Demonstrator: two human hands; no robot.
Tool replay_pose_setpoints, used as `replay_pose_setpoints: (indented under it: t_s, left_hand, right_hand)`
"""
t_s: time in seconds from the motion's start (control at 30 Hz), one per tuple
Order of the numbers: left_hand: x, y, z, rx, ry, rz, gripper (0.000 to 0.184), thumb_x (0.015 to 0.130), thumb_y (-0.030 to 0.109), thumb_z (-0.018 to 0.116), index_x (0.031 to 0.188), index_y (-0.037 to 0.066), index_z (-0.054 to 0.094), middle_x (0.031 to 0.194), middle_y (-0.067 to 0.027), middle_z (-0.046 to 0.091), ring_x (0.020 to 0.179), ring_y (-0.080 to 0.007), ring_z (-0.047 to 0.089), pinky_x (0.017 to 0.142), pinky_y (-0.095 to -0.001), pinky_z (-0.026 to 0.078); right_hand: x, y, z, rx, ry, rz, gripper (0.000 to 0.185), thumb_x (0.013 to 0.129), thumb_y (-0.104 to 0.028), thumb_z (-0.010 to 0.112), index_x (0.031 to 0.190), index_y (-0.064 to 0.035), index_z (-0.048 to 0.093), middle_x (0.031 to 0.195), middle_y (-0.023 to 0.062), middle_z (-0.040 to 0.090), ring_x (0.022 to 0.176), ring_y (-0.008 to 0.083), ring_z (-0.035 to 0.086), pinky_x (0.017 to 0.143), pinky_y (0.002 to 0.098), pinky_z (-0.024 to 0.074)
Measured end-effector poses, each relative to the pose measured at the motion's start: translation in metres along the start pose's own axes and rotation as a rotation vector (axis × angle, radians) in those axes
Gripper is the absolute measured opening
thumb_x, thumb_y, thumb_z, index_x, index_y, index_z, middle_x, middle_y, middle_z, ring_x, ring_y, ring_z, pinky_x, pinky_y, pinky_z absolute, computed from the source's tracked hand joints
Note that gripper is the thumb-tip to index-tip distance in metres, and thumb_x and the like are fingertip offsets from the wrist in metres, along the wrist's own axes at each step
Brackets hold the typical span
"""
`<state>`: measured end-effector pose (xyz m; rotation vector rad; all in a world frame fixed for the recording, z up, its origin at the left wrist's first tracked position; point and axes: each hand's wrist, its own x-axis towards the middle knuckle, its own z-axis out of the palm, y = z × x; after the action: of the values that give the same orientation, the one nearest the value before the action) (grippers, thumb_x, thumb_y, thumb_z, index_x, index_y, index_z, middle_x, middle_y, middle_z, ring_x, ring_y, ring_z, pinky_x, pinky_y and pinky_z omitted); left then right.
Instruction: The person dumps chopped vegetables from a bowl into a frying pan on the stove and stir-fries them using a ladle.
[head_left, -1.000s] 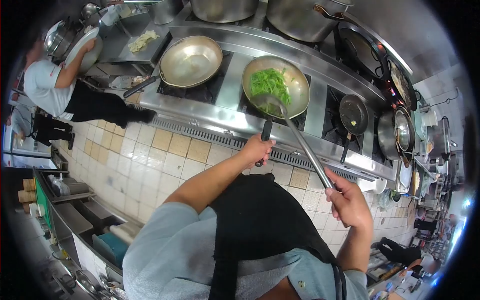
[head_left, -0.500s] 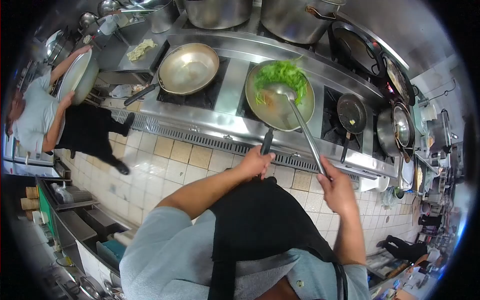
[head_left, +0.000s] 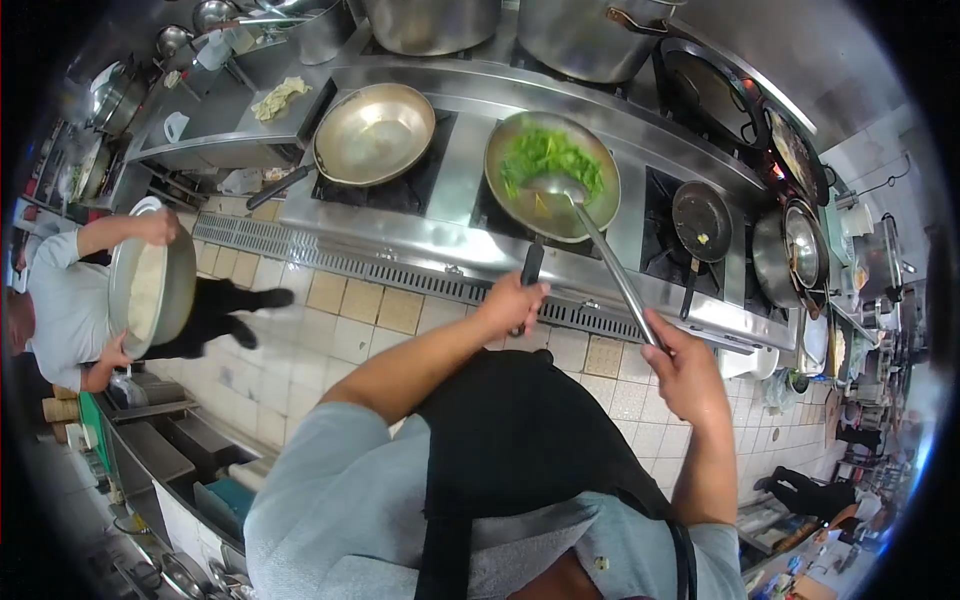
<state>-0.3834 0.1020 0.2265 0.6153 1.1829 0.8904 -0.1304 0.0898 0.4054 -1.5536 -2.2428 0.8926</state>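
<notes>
The stove bears the pan. In it, the ladle meets the near edge of the greens; low sweeps along the curve should turn them without spills. Left hand: fingers curled firmly round the pan's handle, best for bracing. Right hand: fingers wrapped round the ladle's shaft.

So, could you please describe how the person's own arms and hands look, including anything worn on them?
The left hand and right hand are both bare, with no gloves. Short, light grey-blue sleeves end above the elbows, leaving the forearms uncovered. No watch or bracelet shows on either wrist.
</notes>
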Motion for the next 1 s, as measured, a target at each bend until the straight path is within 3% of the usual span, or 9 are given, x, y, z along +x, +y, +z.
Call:
replay_pose_setpoints:
  t_s: [0.07,0.13,0.2,0.33,0.4,0.47,0.8,0.83,1.0]
  left_hand:
    - [0.016,0.012,0.0,-0.037,0.016,0.002,0.02,0.093,0.017,0.061,0.091,0.006,0.044,0.062,0.0005,0.045,0.044,-0.0097,0.045,0.038,-0.0299,0.043]
    - [0.02,0.026,0.004,-0.14,0.045,0.017,0.019,0.093,0.017,0.061,0.09,0.006,0.045,0.061,0.0006,0.046,0.044,-0.0097,0.045,0.037,-0.0291,0.043]
    - [0.025,0.01,0.0,-0.115,0.013,0.057,0.021,0.093,0.017,0.062,0.091,0.006,0.044,0.062,0.0007,0.046,0.044,-0.0098,0.045,0.036,-0.03,0.043]
    - [0.001,-0.025,0.001,0.036,0.048,0.082,0.022,0.093,0.018,0.063,0.093,0.005,0.044,0.064,0.0002,0.046,0.042,-0.0099,0.044,0.036,-0.0314,0.043]
    - [0.003,-0.03,-0.003,-0.001,0.024,0.008,0.023,0.093,0.019,0.063,0.092,0.005,0.045,0.062,-0.0001,0.046,0.042,-0.0103,0.044,0.036,-0.0314,0.042]
    - [0.011,0.0,-0.003,-0.026,-0.01,-0.002,0.021,0.093,0.02,0.061,0.091,0.005,0.045,0.063,-0.0005,0.047,0.043,-0.011,0.045,0.037,-0.0308,0.042]
    - [-0.004,-0.012,0.003,-0.054,0.031,0.019,0.023,0.094,0.02,0.061,0.092,0.006,0.043,0.062,0.001,0.044,0.043,-0.0104,0.044,0.037,-0.0306,0.042]
    - [0.004,-0.013,-0.003,-0.039,0.022,0.001,0.022,0.094,0.02,0.061,0.092,0.006,0.044,0.063,0.0011,0.044,0.043,-0.0102,0.044,0.037,-0.0309,0.042]
    - [0.016,0.003,-0.011,-0.122,0.003,-0.078,0.02,0.095,0.018,0.06,0.091,0.007,0.044,0.063,0.0022,0.044,0.044,-0.0092,0.043,0.038,-0.0308,0.043]
  right_hand:
    - [0.001,-0.007,-0.016,0.099,-0.178,0.246,0.046,0.088,-0.01,0.065,0.134,-0.008,0.056,0.114,0.0241,0.065,0.102,0.0381,0.065,0.091,0.0367,0.0492]
    - [0.015,0.0,-0.001,0.032,-0.162,0.227,0.046,0.088,-0.011,0.065,0.133,-0.0085,0.056,0.11,0.0234,0.067,0.099,0.0379,0.065,0.089,0.0372,0.0494]
    - [0.03,0.01,0.025,-0.038,0.016,0.083,0.044,0.089,-0.012,0.065,0.132,-0.0086,0.057,0.106,0.0233,0.067,0.097,0.0384,0.065,0.087,0.0392,0.0491]
    - [0.028,0.012,0.039,-0.016,0.088,0.012,0.043,0.09,-0.013,0.064,0.132,-0.0078,0.057,0.104,0.0238,0.066,0.096,0.0393,0.064,0.087,0.0398,0.0485]
    - [0.013,0.012,0.02,0.008,0.056,0.004,0.043,0.09,-0.012,0.063,0.132,-0.0066,0.057,0.104,0.0243,0.066,0.096,0.0384,0.065,0.088,0.038,0.0486]
    - [0.003,0.0,-0.007,0.137,-0.168,0.247,0.043,0.091,-0.012,0.063,0.133,-0.0057,0.056,0.105,0.0241,0.066,0.097,0.0376,0.065,0.088,0.0364,0.0485]
    - [0.026,0.027,0.038,0.085,0.069,-0.017,0.046,0.088,-0.009,0.066,0.133,-0.0073,0.056,0.11,0.0223,0.065,0.096,0.037,0.065,0.086,0.0367,0.0494]
    - [0.016,0.031,0.033,0.162,0.05,0.019,0.046,0.089,-0.01,0.065,0.134,-0.0073,0.055,0.107,0.0207,0.066,0.092,0.0273,0.066,0.084,0.0327,0.0494]
    - [0.012,0.02,0.012,0.328,-0.018,0.293,0.049,0.09,-0.01,0.065,0.137,-0.0057,0.052,0.105,0.0184,0.067,0.088,0.0117,0.061,0.08,0.0266,0.0481]
